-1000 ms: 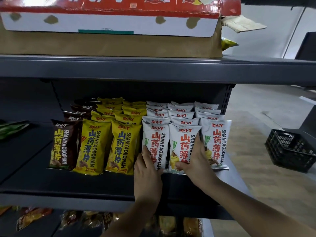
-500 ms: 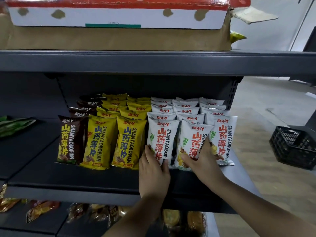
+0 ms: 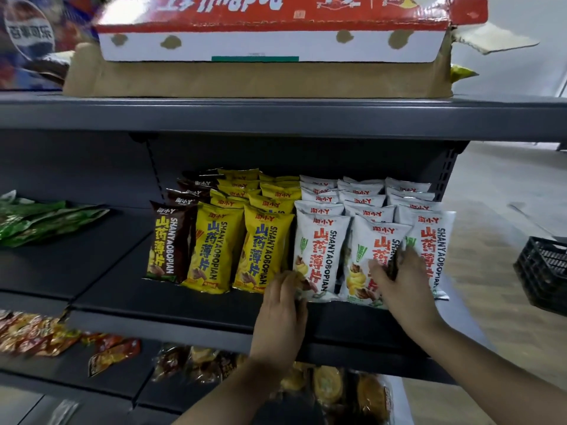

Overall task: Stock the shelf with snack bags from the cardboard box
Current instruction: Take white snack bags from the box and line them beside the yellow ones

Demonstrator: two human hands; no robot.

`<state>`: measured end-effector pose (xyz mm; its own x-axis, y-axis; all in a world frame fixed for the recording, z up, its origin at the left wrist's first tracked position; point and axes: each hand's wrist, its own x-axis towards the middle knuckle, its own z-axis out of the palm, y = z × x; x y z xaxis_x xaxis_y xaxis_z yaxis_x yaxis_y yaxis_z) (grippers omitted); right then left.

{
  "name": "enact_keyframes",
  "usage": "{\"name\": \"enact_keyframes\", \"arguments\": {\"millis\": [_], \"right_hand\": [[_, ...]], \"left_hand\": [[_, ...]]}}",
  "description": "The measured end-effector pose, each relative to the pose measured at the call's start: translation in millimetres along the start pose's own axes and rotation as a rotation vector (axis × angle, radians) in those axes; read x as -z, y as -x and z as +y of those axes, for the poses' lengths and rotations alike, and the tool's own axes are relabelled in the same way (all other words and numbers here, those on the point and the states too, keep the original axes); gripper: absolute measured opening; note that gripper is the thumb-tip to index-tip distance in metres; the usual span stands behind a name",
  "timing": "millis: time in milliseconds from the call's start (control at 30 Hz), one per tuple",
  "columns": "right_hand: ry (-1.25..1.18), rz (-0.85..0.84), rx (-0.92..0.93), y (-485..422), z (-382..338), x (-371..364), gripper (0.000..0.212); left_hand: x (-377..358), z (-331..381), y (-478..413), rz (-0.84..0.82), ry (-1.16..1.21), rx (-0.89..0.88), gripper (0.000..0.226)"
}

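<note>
A: From the head view, how full is the shelf [image 3: 184,305]?

B: The right part of the middle shelf is well stocked: a row of brown bags [image 3: 167,243], two rows of yellow bags [image 3: 214,246] and three rows of white bags [image 3: 319,256], all standing upright and running to the back. The left part is mostly bare, apart from some green bags [image 3: 46,219] lying flat.

A: And the hands?

B: The left hand [image 3: 283,305] rests its fingers loosely against the foot of the left-most white front bag; the right hand [image 3: 405,280] has spread fingers on the middle white bag. Neither is clenched round a bag. It looks like straightening, not carrying.

A: The cardboard box [image 3: 257,78]?

B: On the shelf above, under a red and white carton [image 3: 270,41]. A yellow bag corner pokes out at its right end, so I'd guess some stock remains inside.
</note>
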<state>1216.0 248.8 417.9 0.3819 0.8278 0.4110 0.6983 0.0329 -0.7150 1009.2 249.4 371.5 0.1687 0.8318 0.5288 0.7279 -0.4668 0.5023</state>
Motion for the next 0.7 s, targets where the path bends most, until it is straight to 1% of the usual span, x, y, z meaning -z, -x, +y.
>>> {"name": "enact_keyframes", "arguments": {"millis": [67,133,167,267,333,367,400,467,500,567,600,700], "right_hand": [[0.042,0.106,0.033,2.6,-9.6,4.7,0.048],[0.084,0.16,0.18,7.0,-25.8,11.1,0.049],[0.115,0.155,0.281,9.6,-35.4,12.9,0.049],[0.279,0.055,0.556,13.1,-62.6,7.4,0.05],[0.441,-0.067,0.688,13.3,-73.4,-6.4,0.06],[0.533,-0.129,0.713,11.9,-75.8,-15.9,0.07],[0.621,-0.189,0.711,9.9,-78.0,-25.7,0.084],[0.792,-0.292,0.672,5.2,-80.5,-40.1,0.116],[0.878,-0.347,0.659,2.3,-80.8,-44.2,0.123],[0.942,-0.424,0.612,-2.9,-76.7,-51.3,0.124],[0.949,-0.424,0.6,-4.3,-75.2,-54.2,0.124],[0.951,-0.402,0.565,-7.8,-73.9,-59.8,0.14]], "left_hand": [[6.6,-15.3,1.3,0.1,-0.07,-0.066,0.039],[13.5,-27.4,-3.4,0.143,-0.102,-0.062,0.052],[16.1,-31.8,-6.6,0.15,-0.115,-0.05,0.06],[23.1,-38.4,-18.8,0.129,-0.135,0.02,0.074],[22.7,-38.8,-25.8,0.048,-0.115,0.127,0.077],[21.2,-38.9,-27.5,0.028,-0.118,0.179,0.079],[19.1,-38.9,-28.9,0.034,-0.143,0.213,0.08],[16.7,-37.1,-31.3,0.04,-0.227,0.234,0.083],[14.7,-36.4,-32.9,0.049,-0.262,0.232,0.087],[9.9,-36.1,-37.2,0.078,-0.307,0.22,0.094],[8.6,-35.3,-39.2,0.096,-0.316,0.22,0.096],[7.9,-34.0,-43.6,0.122,-0.357,0.212,0.1]]}}
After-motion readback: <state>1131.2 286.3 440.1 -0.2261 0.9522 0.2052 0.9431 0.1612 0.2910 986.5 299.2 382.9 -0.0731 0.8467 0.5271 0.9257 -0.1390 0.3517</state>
